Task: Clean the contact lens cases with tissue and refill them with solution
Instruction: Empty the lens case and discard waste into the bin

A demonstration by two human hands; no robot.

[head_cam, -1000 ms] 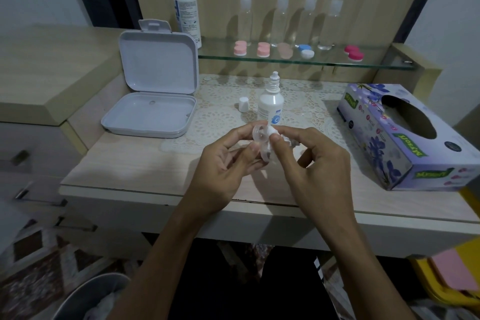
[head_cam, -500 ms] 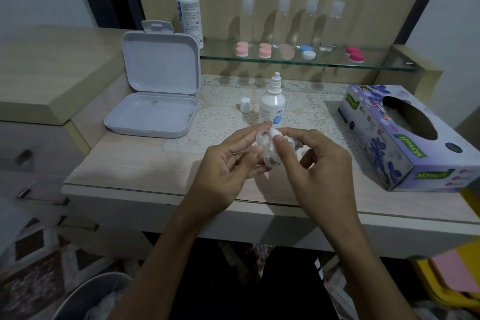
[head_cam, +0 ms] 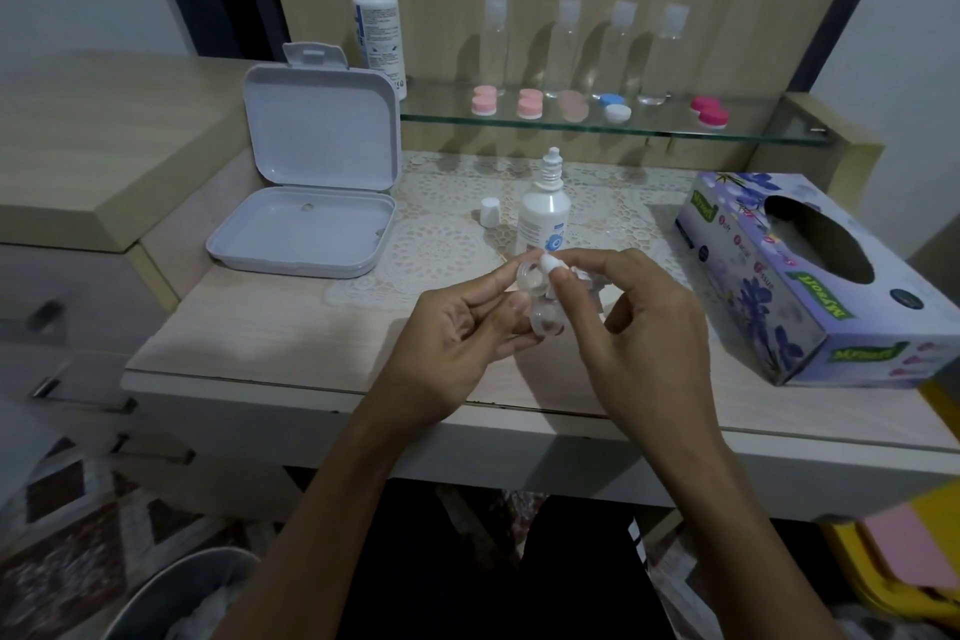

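Observation:
My left hand (head_cam: 457, 333) grips a clear two-well contact lens case (head_cam: 535, 299) above the table's front half, wells open and facing me. My right hand (head_cam: 639, 322) pinches a white tissue (head_cam: 551, 265) wrapped over a fingertip, held at the rim of the upper well. A small open solution bottle (head_cam: 544, 213) stands just behind the hands, its white cap (head_cam: 490, 212) beside it on the lace mat. A purple tissue box (head_cam: 810, 276) lies to the right.
An open white hinged box (head_cam: 306, 218) sits at the left. The glass shelf (head_cam: 779, 133) behind carries a tall solution bottle (head_cam: 378, 26), several clear bottles and several coloured lens cases (head_cam: 530, 104). A bin (head_cam: 176, 598) stands on the floor, lower left.
The tissue-wrapped fingertip has shifted slightly at the upper well of the case. Both hands stay in nearly the same place.

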